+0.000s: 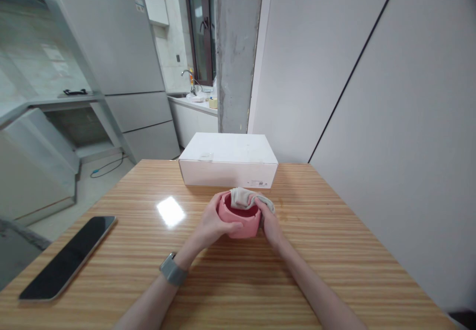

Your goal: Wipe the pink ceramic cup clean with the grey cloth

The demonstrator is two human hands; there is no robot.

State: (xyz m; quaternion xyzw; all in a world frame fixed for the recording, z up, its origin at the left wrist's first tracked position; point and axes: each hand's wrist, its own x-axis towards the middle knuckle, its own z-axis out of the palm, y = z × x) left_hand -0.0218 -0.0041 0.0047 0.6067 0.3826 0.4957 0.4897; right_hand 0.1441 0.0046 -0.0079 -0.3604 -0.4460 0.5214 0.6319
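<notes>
A pink, hollow container (238, 227) with a notched rim is held just above the table, tilted so that its inside shows. My left hand (215, 225) grips it on the left, the thumb across its front and the fingers behind it. My right hand (270, 222) is closed on a light grey cloth (243, 197) at the container's right side. The cloth drapes over the far rim and partly covers the opening. Some of my right fingers are hidden behind the cloth and the container.
Behind my hands a white box (226, 171) lies on the striped wooden table (320, 260). A phone-like black slab (70, 258) rests near the left edge. A white wall (372, 122) borders the right side; a fridge (122, 47) and a sink counter (193, 112) stand farther back.
</notes>
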